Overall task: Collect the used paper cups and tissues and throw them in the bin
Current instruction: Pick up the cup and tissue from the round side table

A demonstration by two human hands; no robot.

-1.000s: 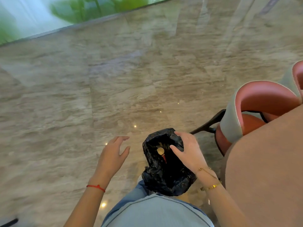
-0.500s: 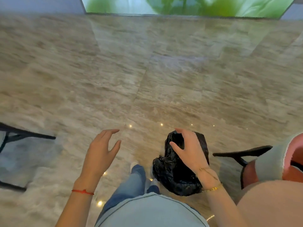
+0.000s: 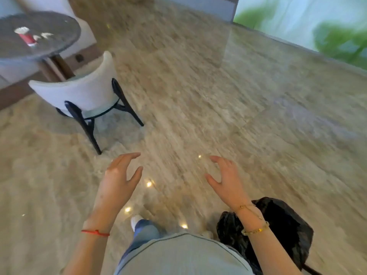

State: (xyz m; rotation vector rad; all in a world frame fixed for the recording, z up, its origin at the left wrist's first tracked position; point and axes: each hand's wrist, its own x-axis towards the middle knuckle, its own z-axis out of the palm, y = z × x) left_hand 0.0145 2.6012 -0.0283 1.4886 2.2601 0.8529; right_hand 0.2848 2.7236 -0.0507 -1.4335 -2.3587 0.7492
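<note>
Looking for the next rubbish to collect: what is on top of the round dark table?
On the round table lie a red paper cup on its side and white tissue scraps. The frame edge cuts off the table's left part.

Light: bright daylight from window | glare: small ceiling-light spots on polished floor | blur: strong motion smear across floor, window greenery unsharp | distortion: wide-angle bending near window.

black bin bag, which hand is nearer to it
Right. The right hand is raised just above and ahead of the black bin bag, its wrist crossing it; the left hand is off to the bag's left, well apart.
</note>
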